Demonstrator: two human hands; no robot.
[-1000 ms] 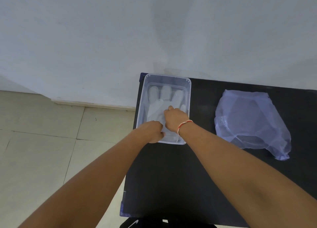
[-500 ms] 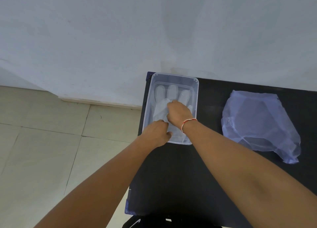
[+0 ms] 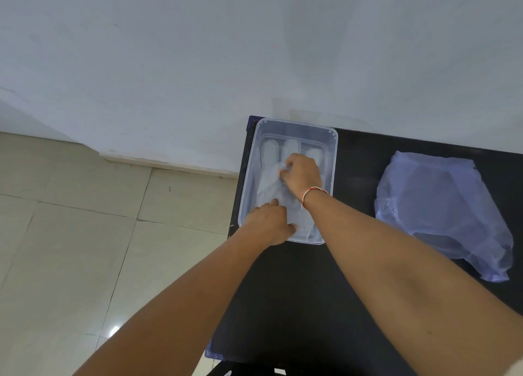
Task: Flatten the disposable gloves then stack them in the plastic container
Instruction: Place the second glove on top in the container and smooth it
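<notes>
Left hand (image 3: 268, 222): reaching forward over the plastic container's (image 3: 334, 160) near rim, fingers spread flat, pressing the cuff of the disposable glove (image 3: 271, 188) lying inside. Right hand (image 3: 302, 174): arm angled in, fingers curled together, pinching bunched glove material mid-palm. Container on black desk (image 3: 297, 305), left corner; crumpled plastic bag (image 3: 441, 208) well right.

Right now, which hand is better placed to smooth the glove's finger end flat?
Probably the right hand: it already sits mid-glove, nearest the finger end, inside the plastic container. The left hand is pinning the cuff end.
</notes>
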